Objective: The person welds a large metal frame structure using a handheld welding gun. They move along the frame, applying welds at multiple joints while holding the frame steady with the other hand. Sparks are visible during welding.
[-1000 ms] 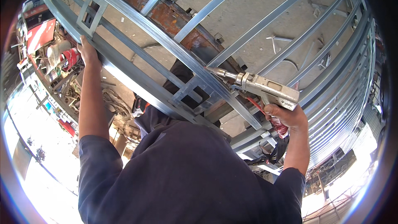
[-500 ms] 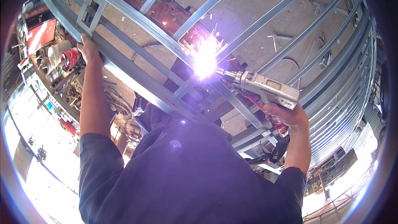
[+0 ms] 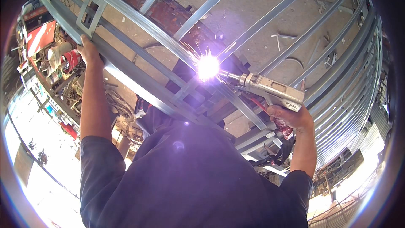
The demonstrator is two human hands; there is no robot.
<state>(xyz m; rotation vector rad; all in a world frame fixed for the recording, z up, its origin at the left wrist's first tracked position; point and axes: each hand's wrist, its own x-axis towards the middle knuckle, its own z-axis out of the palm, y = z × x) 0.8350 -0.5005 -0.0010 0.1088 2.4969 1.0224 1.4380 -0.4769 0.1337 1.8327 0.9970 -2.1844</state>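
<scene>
My right hand [image 3: 291,118] is wrapped round the grip of a welding gun [image 3: 274,89], a pale, boxy tool with a metal nozzle. A glaring white-violet arc [image 3: 208,67] burns at the nozzle's tip and throws out short sparks. It sits against a metal frame [image 3: 135,17] of long grey tubes with crossbars, and the glare hides the exact joint. On the left, the fingers of my left hand [image 3: 90,52] are closed over the frame's outer tube [image 3: 126,76], close to a small rectangular bracket [image 3: 90,14].
Several parallel bars [image 3: 270,21] of the frame run up and right. Beneath lies a rusty red beam [image 3: 168,14] on a floor with metal offcuts [image 3: 282,38]. At far left stands a cluttered rack with a red panel [image 3: 41,38] and a pale bucket [image 3: 55,55]. A dark cable [image 3: 284,154] hangs below the gun.
The spray of sparks round the arc has shrunk, and the glow is rounder and more compact. Both hands stay in nearly the same place, and the frame sits slightly further left in view.
</scene>
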